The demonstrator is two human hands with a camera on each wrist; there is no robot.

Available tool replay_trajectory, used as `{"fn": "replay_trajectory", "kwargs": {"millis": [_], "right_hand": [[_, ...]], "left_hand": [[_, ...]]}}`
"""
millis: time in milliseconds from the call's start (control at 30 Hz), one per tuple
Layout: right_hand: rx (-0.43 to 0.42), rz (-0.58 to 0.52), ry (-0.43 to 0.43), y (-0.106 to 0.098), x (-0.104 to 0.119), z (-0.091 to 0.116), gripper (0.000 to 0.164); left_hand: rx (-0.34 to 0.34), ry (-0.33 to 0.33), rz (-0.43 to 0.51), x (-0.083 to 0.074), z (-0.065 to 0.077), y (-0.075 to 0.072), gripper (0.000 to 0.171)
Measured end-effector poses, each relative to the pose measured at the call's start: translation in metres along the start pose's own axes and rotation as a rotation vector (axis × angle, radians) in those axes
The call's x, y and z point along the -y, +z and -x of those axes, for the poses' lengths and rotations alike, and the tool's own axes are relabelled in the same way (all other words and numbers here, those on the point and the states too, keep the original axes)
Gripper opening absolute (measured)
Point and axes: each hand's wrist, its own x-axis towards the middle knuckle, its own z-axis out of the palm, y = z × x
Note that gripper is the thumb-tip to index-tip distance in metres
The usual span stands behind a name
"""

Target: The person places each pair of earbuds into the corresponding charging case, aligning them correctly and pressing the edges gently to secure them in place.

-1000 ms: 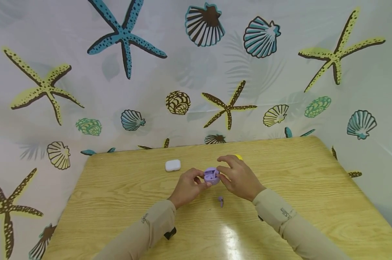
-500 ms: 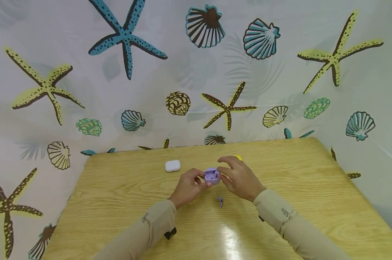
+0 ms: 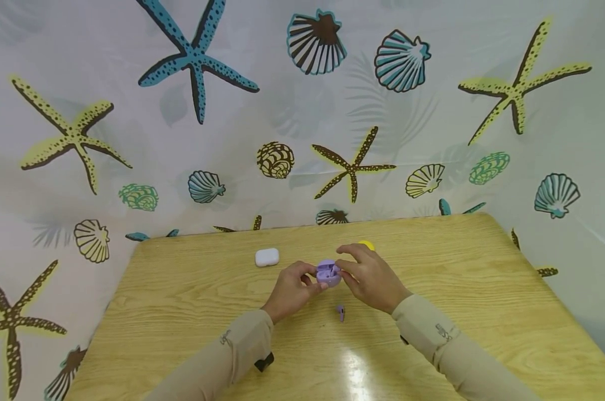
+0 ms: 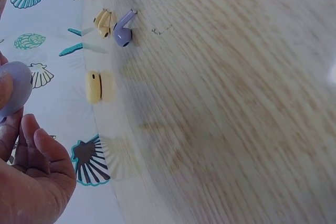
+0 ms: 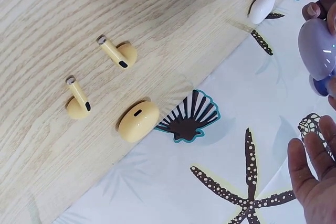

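Observation:
A purple earbud case [image 3: 327, 279] with its lid up is held in my left hand [image 3: 289, 291], thumb at its front and fingers behind. At the case's right side, my right hand [image 3: 372, 277] pinches a purple earbud [image 3: 335, 269] between thumb and index finger; how deep it sits in the case cannot be made out. The other fingers are spread away. Another purple earbud [image 3: 341, 313] lies on the table below the case. In the right wrist view, the case's outside [image 5: 316, 50] shows at the right edge, and the pinched earbud cannot be clearly made out.
A white earbud case [image 3: 267, 257] lies at the back of the wooden table [image 3: 192, 301]. Behind my right hand is a yellow case [image 5: 139, 121] with two yellow earbuds, one [image 5: 116, 53] farther from it than the other [image 5: 79, 100]. A patterned cloth [image 3: 292, 122] hangs behind.
Both hands stay at the case in nearly the same pose. The whole scene shifts slightly with the head camera; the second purple earbud stays on the table.

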Motion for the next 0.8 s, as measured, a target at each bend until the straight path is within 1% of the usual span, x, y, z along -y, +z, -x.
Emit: {"fn": "replay_trajectory", "kwargs": {"millis": [167,267,433,633,800], "right_hand": [[-0.007,0.000,-0.014,0.0013,-0.0018,-0.0003,0.014],[-0.013,-0.001,-0.024,0.0019,-0.0028,-0.0007,0.014],[-0.018,-0.002,-0.036,0.0027,-0.0046,-0.0019,0.015],[-0.027,-0.016,-0.042,0.0032,-0.0055,-0.0022,0.015],[-0.055,-0.021,-0.050,0.0046,-0.0061,-0.0008,0.016]], "left_hand": [[-0.009,0.010,0.005,0.0004,-0.0007,0.0017,0.020],[-0.012,0.001,0.010,0.0007,-0.0014,0.0025,0.020],[-0.017,0.006,0.010,0.0010,-0.0023,0.0025,0.020],[-0.017,-0.010,0.032,0.0012,-0.0038,0.0029,0.020],[-0.020,-0.029,0.054,0.0013,-0.0051,0.0034,0.022]]}}
